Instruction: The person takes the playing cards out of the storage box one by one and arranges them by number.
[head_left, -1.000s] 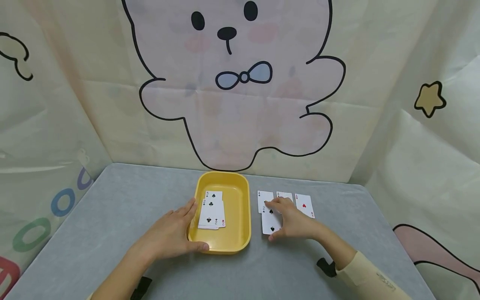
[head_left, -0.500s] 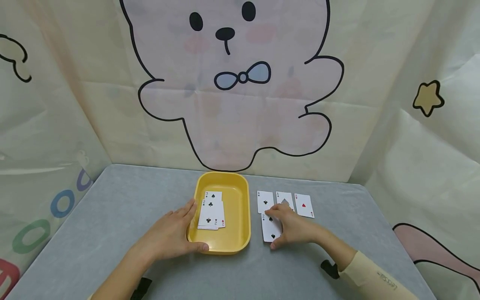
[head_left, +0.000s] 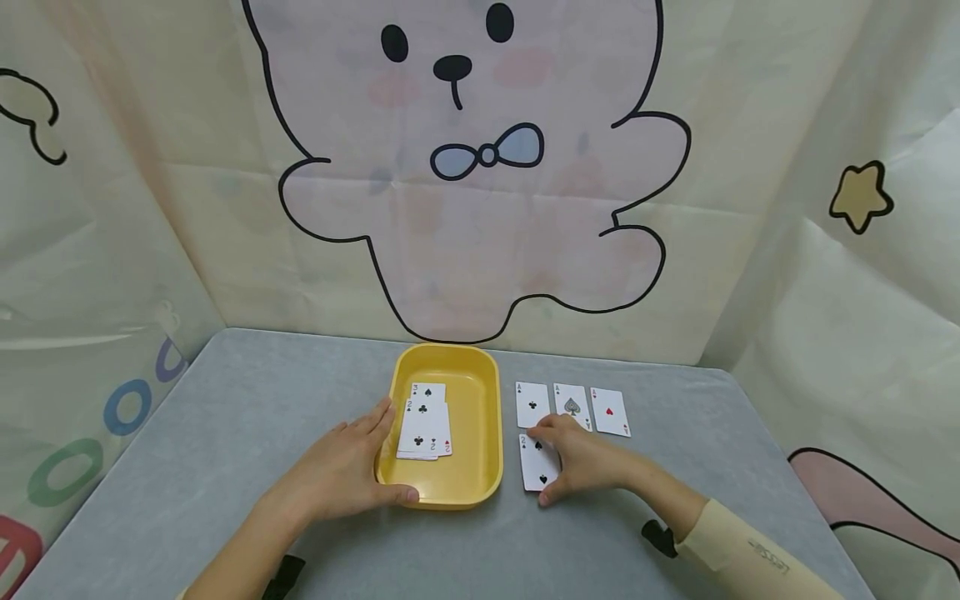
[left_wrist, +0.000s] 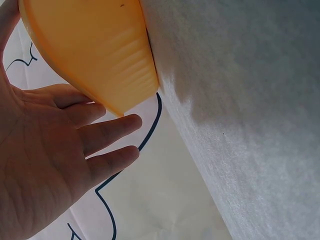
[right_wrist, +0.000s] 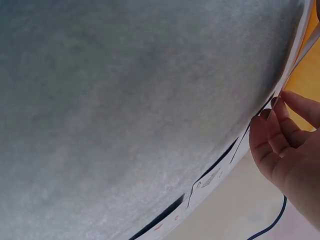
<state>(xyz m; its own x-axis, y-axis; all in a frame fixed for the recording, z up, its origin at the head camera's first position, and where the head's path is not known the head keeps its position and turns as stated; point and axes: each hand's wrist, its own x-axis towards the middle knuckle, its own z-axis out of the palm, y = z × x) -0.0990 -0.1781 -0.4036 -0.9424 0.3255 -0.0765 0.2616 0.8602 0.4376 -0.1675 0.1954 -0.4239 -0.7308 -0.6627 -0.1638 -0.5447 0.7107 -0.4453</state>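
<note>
My right hand (head_left: 579, 457) holds a two of spades card (head_left: 529, 473) by its far and near edges, index finger at the top and thumb at the bottom. The right wrist view catches the fingertips at the thin edge of the card (right_wrist: 280, 97). Just beyond lies a row of ace cards: clubs (head_left: 532, 413), spades (head_left: 572, 400) and hearts (head_left: 609, 417). At the yellow tray (head_left: 472, 471), my left hand (head_left: 337, 471) rests along the left side, thumb over the near rim. Its other fingers stretch out straight in the left wrist view.
Inside the tray lies a small overlapping pile of cards (head_left: 420, 429), a two of clubs on top. A grey cloth covers the table (head_left: 300, 375). Behind it hangs a printed curtain (head_left: 480, 250) with a cartoon animal.
My right hand has drawn the two of spades toward me, from overlapping the ace of clubs to just below it. The ace of spades has come into view. The left hand keeps its place.
</note>
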